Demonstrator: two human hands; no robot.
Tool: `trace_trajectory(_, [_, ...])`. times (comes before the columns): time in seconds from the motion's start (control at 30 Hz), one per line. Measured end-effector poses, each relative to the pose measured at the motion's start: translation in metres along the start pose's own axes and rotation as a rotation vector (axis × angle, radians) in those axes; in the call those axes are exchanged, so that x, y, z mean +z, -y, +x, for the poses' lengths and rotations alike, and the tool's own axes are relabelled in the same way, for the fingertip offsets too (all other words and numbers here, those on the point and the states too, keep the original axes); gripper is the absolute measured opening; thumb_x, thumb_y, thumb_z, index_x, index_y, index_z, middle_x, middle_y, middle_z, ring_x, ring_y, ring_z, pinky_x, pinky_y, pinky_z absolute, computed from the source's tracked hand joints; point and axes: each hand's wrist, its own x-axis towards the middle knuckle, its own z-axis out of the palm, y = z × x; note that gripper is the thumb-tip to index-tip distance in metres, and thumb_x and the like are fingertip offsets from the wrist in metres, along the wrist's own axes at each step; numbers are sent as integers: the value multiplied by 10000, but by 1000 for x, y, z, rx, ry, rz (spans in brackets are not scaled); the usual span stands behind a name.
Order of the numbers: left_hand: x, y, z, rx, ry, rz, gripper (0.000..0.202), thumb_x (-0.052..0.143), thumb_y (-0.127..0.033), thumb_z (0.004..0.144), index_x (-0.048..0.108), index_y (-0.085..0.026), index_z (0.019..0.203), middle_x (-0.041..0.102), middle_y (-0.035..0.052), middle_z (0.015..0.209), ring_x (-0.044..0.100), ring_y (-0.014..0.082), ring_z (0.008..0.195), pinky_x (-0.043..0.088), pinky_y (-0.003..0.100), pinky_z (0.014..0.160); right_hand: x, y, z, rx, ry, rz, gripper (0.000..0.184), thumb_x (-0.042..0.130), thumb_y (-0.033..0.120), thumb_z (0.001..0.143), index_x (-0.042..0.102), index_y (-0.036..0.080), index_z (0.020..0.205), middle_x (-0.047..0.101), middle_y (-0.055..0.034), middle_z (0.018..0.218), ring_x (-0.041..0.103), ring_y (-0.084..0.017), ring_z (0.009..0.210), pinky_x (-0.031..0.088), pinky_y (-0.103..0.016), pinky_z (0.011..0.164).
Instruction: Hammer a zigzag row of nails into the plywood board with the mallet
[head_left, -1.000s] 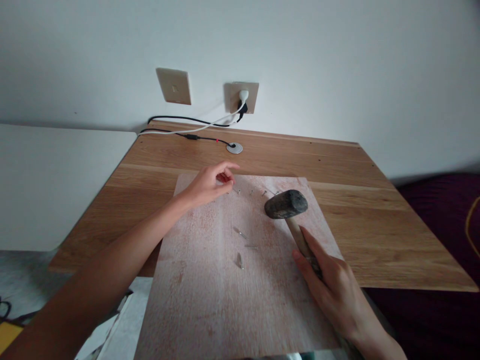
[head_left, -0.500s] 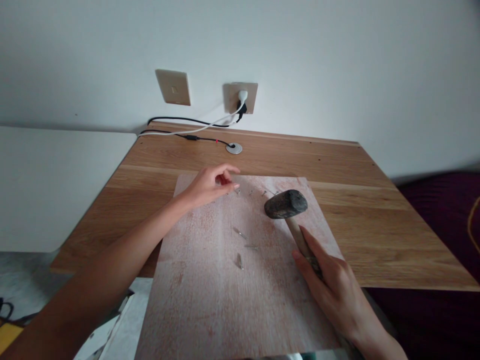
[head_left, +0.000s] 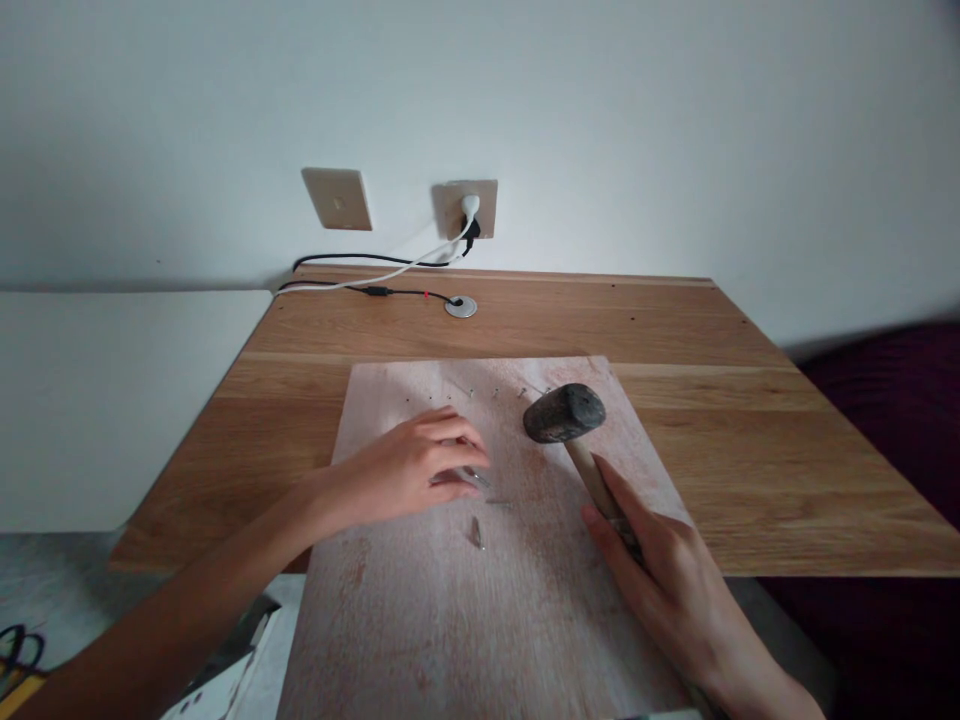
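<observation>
On the pale board: one mallet, four standing nails, three loose

Across the pale board [head_left: 420, 620] we count seven nails. Four standing nails [head_left: 522, 393] keep to a row near its far edge, the rightmost just beyond the mallet [head_left: 564, 413] in our view; left of them run three dark spots [head_left: 430, 398], too small for us to tell as holes or heads. Three loose nails [head_left: 478, 533] lie mid-board. Our left hand [head_left: 420, 465] hovers over the farthest of these, thumb and fingers narrowly parted around it; we cannot tell whether they touch it. Our right hand [head_left: 671, 580] is wrapped firmly about the mallet's handle, its one dark head above the board's right half.

Between our hands a strip of board gives room. The board's near end juts past the front edge of the wooden table [head_left: 750, 460], whose top reaches widely to the right and, behind, to the wall [head_left: 637, 150]. There, two wall plates [head_left: 337, 198] show, one holding two plugs [head_left: 470, 207].
</observation>
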Motion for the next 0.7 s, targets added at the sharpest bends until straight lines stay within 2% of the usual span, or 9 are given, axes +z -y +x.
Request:
trace_trajectory(0.1, [5, 7, -3, -5, -26, -16, 117, 717, -190, 1037, 809, -243, 1085, 773, 60, 1170, 710, 199, 1072, 588, 346, 947, 0, 6, 2, -11, -28, 8, 644, 424, 514, 1160, 600, 27, 1543, 885, -160, 1003, 876, -285, 862, 674, -319, 674])
trace_trajectory(0.2, [9, 8, -3, 9, -52, -9, 125, 680, -207, 1066, 785, -223, 1001, 773, 55, 1104, 711, 190, 1033, 582, 333, 928, -1, 12, 4, -41, -54, 10, 658, 410, 505, 1163, 633, -24, 1485, 822, -97, 781, 828, -234, 672, 641, -283, 592])
trace_trajectory(0.33, [2, 5, 1, 2, -49, -1, 96, 655, -234, 1083, 711, -208, 1010, 771, 43, 1038, 717, 183, 981, 571, 333, 915, -2, 14, 5, -70, -87, -26, 673, 407, 485, 1166, 648, -78, 1447, 720, -36, 626, 720, -194, 498, 609, -273, 527])
trace_trajectory(0.43, [-16, 12, 6, -53, -97, -2, 61, 653, -215, 1056, 682, -216, 1003, 767, 26, 990, 722, 172, 925, 560, 320, 863, -1, 12, 4, -55, -82, -35, 657, 412, 481, 1166, 641, -56, 1469, 696, -16, 608, 697, -189, 484, 605, -279, 530])
trace_trajectory(0.57, [-38, 37, 14, -182, -246, -15, 29, 670, -220, 974, 691, -224, 955, 755, -8, 876, 661, 144, 781, 525, 300, 784, 1, 11, 3, -28, -81, -2, 646, 422, 484, 1161, 628, -32, 1490, 773, -59, 705, 777, -214, 586, 594, -280, 537])
trace_trajectory(0.7, [-34, 60, 16, -272, -429, -115, 74, 686, -286, 943, 702, -216, 929, 741, 9, 879, 636, 148, 781, 517, 297, 769, 3, 7, 0, -3, -92, -9, 656, 434, 510, 1155, 622, -11, 1508, 776, -52, 697, 769, -211, 572, 593, -281, 549])
